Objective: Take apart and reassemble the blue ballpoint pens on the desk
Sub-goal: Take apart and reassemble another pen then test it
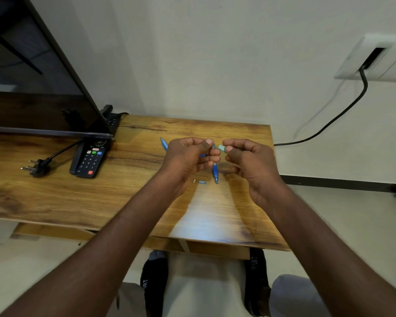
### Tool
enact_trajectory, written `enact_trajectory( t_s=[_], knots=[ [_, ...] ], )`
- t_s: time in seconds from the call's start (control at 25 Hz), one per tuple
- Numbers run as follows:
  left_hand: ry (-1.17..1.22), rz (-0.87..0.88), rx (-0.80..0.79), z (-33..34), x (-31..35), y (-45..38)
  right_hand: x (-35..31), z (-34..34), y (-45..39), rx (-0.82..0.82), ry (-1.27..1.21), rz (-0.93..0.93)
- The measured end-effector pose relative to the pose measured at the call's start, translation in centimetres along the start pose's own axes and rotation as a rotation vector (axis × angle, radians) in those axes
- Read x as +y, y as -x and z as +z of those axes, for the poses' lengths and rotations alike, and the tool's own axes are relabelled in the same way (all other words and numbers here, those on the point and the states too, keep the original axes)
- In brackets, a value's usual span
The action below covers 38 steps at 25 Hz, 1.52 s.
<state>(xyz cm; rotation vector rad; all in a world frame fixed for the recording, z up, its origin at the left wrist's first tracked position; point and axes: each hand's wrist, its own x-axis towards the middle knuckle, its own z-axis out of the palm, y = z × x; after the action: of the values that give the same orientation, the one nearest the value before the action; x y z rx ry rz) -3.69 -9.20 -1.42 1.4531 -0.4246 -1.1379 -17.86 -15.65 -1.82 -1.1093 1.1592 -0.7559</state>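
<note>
**Pulling a blue pen apart over the wooden desk**

Holding both hands up just above the desk [146,202], a glossy slab with dark grain streaks. Left hand [190,156] has its fingers curled round a slim blue pen barrel [202,155], mostly hidden in the fist. Right hand [247,159] pinches a small pale blue plastic piece [221,147] between thumb and forefinger, right by the barrel's end. Under the hands, on the desk: another blue pen [215,173] with a tapered tip, a tiny blue bit [202,182] and a tiny pale cylinder [194,180]. A third blue pen [163,143] pokes out behind the left hand. Far left of the hands: a black button remote [89,160] and a three-pin plug [36,168].
</note>
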Motion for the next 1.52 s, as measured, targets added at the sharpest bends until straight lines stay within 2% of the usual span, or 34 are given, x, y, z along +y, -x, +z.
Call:
enact_trajectory(
  t_s=[0.44, 0.8, 1.08, 1.32, 1.52],
  knots=[
    [-0.215, 0.172, 0.058, -0.7, 0.7, -0.1, 0.3, -0.3, -0.3, -0.029, 0.195, -0.123],
    [-0.268, 0.208, 0.123, -1.3, 0.9, -0.4, 0.5, -0.1, -0.2, -0.103, 0.193, -0.096],
    [-0.010, 0.077, 0.099, -1.8, 1.3, -0.7, 0.4, -0.1, -0.2, -0.107, 0.190, -0.065],
    [0.386, -0.152, 0.022, -1.7, 1.3, -1.3, 0.4, 0.3, 0.1, -0.121, 0.196, -0.068],
    [0.463, -0.220, -0.060, -1.4, 1.1, -1.1, 0.2, 0.8, 0.5, -0.133, 0.212, -0.192]
  ],
)
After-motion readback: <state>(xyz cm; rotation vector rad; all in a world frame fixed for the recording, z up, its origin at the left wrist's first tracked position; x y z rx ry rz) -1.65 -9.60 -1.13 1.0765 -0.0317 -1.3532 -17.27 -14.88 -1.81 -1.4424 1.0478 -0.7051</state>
